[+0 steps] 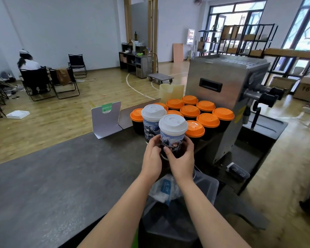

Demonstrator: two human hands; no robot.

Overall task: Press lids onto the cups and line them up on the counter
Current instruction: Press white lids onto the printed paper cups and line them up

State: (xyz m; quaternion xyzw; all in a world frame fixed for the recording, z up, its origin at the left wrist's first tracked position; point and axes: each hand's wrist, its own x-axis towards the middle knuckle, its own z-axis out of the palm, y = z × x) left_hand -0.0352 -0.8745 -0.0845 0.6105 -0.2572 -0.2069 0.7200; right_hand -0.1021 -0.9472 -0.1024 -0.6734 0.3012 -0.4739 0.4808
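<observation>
A printed paper cup with a white lid [172, 133] is held between both hands near the back of the grey counter [61, 176]. My left hand [153, 156] wraps its left side and my right hand [181, 158] curls round its lower front. Just behind it to the left stands a second printed cup with a white lid [153, 119]. Several black cups with orange lids [200, 113] stand in rows behind and to the right of both.
A steel sealing machine [227, 97] stands to the right of the cups. A white card stand [106, 119] sits at the counter's far edge. A clear plastic bin with a bag in it [200, 187] lies below my forearms. A person sits on chairs far left.
</observation>
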